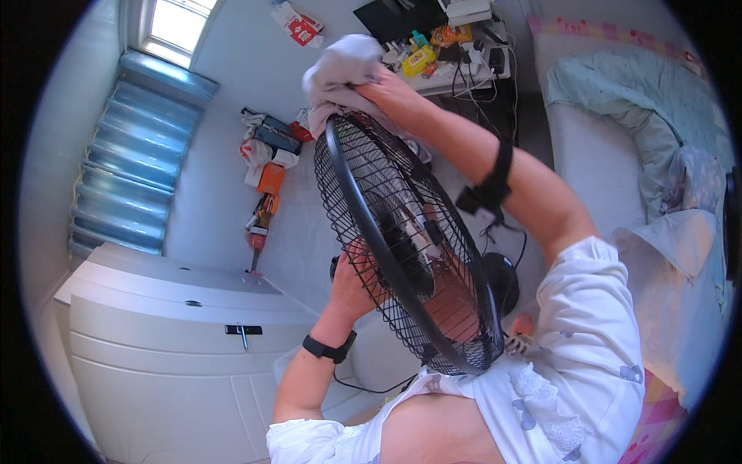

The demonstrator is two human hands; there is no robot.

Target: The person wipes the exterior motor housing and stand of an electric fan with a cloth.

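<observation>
A black electric fan head [372, 243] with a wire grille and a thick rim stands tilted before my body, its lower edge close to my shirt. My left hand [356, 284] grips it near the middle of the left side, partly hidden by the grille wires. At the top of the rim, my right hand [374, 86] holds a pale, bunched cloth [345, 66], which covers most of the fingers. Part of this cloth lies against the upper grille. The fan blades are only partly visible through the wires.
A round black base [502, 284] and a dark cord [524, 238] are at the right. Beyond stands a cluttered desk [435, 90] with bottles and cables. A bed [597, 151] lies right, a white cabinet [156, 359] left. Boxes and bags [271, 177] line the wall.
</observation>
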